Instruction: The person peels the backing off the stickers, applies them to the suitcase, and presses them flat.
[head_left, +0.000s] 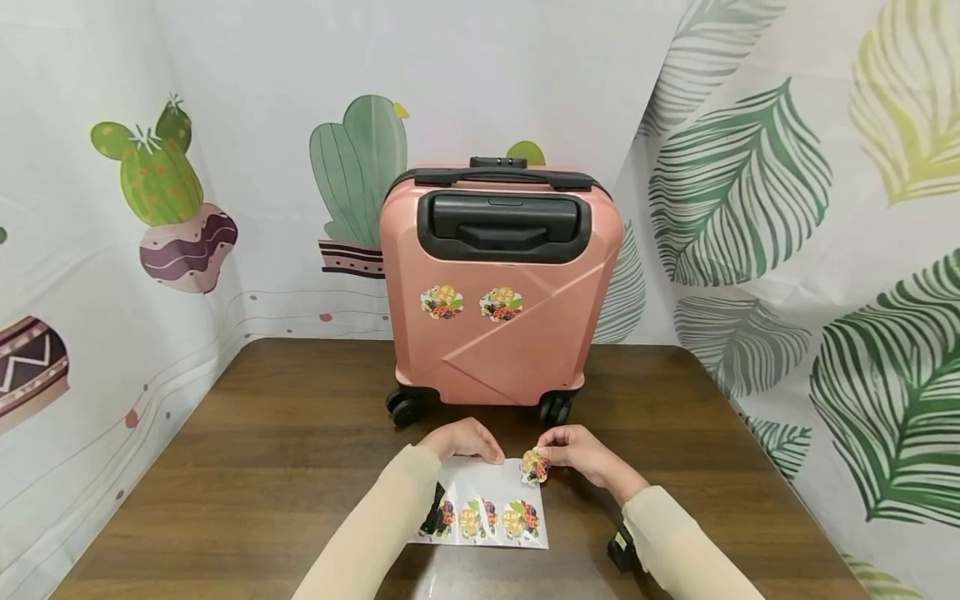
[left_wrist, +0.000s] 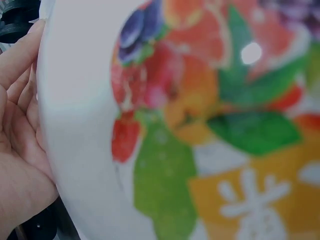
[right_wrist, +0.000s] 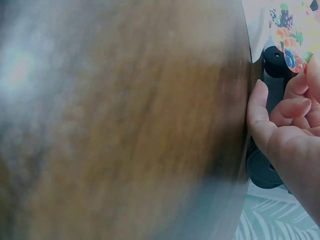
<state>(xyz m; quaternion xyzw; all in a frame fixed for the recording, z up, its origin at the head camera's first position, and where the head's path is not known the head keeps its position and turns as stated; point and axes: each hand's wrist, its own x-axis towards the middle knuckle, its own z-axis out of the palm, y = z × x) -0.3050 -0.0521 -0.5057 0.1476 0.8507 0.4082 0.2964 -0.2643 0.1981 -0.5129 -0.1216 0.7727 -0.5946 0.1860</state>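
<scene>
A white sticker sheet [head_left: 480,479] with a row of fruit-printed stickers [head_left: 521,521] along its near side is in front of me. My left hand [head_left: 467,440] pinches its far edge; the left wrist view shows that hand [left_wrist: 22,130] at the sheet's margin beside a large, close fruit print [left_wrist: 200,100]. Between thumb and finger my right hand [head_left: 581,452] holds a loose fruit sticker [head_left: 535,467] by its right side, over the sheet's far right corner. In the right wrist view the sticker [right_wrist: 295,35] is partly cut off at the top, above the right hand [right_wrist: 292,120].
A pink suitcase [head_left: 495,350] stands upright behind the hands, with two fruit stickers [head_left: 501,305] on its front. Its black wheels [head_left: 405,407] rest on the brown wooden table [head_left: 300,433]. Patterned cloth [head_left: 285,67] hangs behind the table and along its sides.
</scene>
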